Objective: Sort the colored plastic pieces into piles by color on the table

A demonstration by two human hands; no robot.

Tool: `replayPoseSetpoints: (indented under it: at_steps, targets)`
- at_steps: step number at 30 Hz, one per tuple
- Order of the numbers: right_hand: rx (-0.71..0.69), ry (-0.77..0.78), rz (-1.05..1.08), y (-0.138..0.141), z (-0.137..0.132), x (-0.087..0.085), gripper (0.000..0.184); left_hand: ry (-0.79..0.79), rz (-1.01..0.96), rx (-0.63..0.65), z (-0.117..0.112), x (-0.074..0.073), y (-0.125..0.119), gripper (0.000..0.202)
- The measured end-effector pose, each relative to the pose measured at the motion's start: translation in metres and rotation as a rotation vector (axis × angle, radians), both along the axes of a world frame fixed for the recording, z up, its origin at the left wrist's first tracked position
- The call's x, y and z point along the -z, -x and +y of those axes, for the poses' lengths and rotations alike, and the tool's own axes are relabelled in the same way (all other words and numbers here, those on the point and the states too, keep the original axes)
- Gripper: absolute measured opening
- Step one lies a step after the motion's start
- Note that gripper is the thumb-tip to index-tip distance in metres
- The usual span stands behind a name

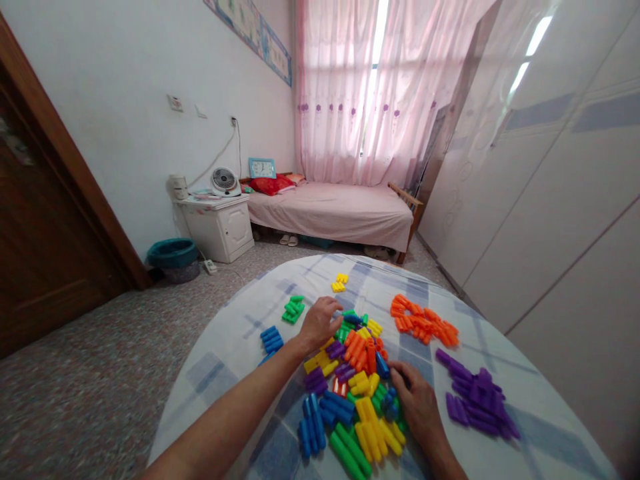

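Observation:
A mixed pile of ribbed, tube-shaped plastic building pieces lies on the round table between my hands, with yellow pieces (373,430), green pieces (350,450) and orange pieces (356,350) among them. My left hand (323,323) reaches over the pile's far left side, fingers apart, beside a dark blue piece (353,319); it holds nothing that I can see. At the pile's right edge, my right hand (417,400) is curled, with its fingertips against the end of a blue building piece (382,365). Part of that grip is hidden.
Single-colour groups surround the pile: orange pieces (425,323), purple pieces (480,400), green pieces (293,309), blue pieces (271,339) and yellow pieces (339,287). A checked cloth (220,360) covers the table. Beyond stand a bed (335,207) and a white cabinet (220,230).

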State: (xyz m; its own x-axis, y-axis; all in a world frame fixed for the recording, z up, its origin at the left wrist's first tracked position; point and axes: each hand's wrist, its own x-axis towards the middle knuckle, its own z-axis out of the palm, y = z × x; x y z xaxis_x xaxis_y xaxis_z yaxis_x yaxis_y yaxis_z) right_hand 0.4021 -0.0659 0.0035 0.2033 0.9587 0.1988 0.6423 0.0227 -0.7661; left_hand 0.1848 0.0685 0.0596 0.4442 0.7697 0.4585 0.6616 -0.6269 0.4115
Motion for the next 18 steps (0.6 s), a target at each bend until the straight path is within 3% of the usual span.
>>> replayPoseSetpoints:
  at_steps: [5, 10, 12, 15, 18]
  targets:
    - [-0.007, 0.009, 0.017, -0.003, 0.001, 0.006, 0.037, 0.077, 0.049, -0.015, 0.018, 0.014, -0.038, 0.014]
    - [-0.01, 0.019, 0.01, -0.004, 0.001, 0.006, 0.037, 0.115, 0.011, -0.08, 0.016, 0.008, -0.038, 0.014]
    - [-0.009, 0.018, 0.005, -0.003, 0.001, 0.004, 0.037, 0.113, -0.051, -0.092, 0.008, -0.002, -0.022, 0.021]
    - [-0.007, 0.02, 0.001, -0.001, 0.0, 0.0, 0.037, 0.106, -0.236, -0.149, -0.008, -0.017, 0.021, 0.026]
    - [0.015, 0.018, -0.01, 0.0, 0.0, -0.003, 0.036, 0.13, -0.286, -0.307, -0.023, -0.016, 0.074, 0.029]
